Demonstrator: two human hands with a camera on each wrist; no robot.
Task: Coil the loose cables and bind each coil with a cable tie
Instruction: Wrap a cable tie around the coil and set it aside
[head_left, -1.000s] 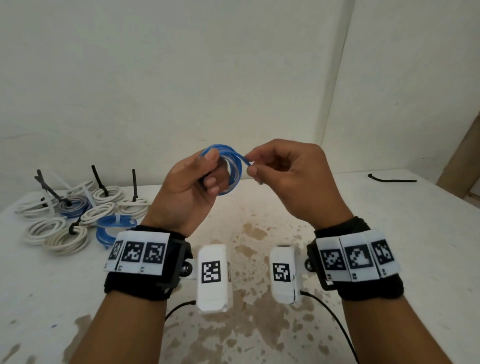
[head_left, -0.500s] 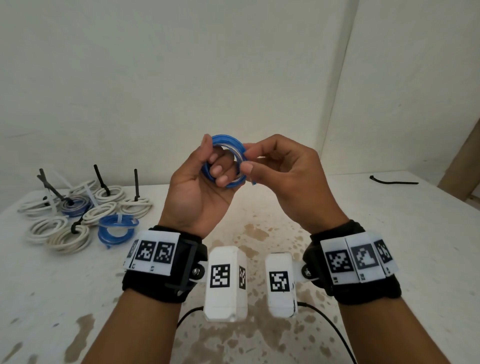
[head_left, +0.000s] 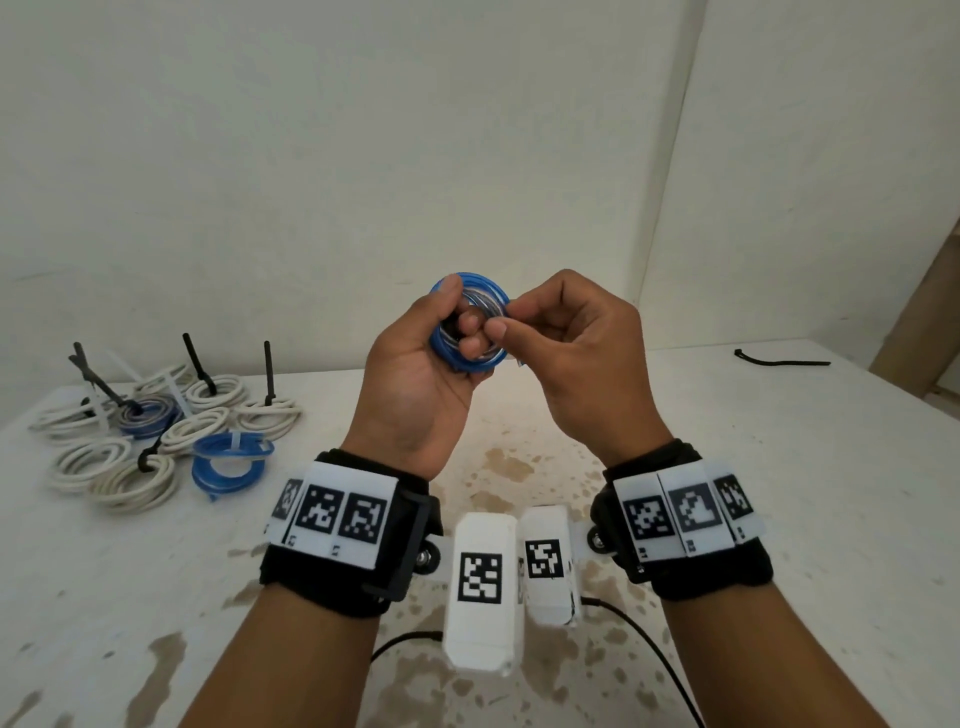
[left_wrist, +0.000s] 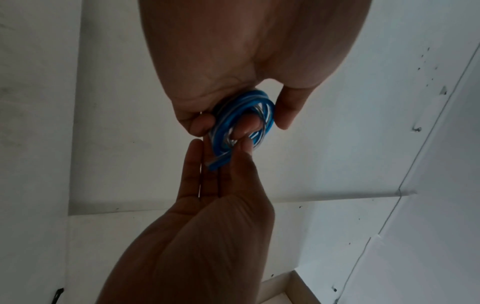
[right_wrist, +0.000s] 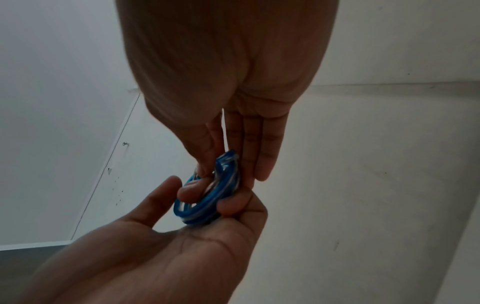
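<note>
The left hand (head_left: 415, 364) holds the blue cable coil (head_left: 470, 327) up above the middle of the bench (head_left: 779, 467), its grip curled round the loops with fingers hooked through the ring. The right hand (head_left: 576, 353) pinches the coil's loose end (left_wrist: 218, 161) between thumb and fingers. Bound coils (head_left: 156, 441) lie at the bench's far left corner and a black cable tie (head_left: 779, 359) near its far right edge
</note>
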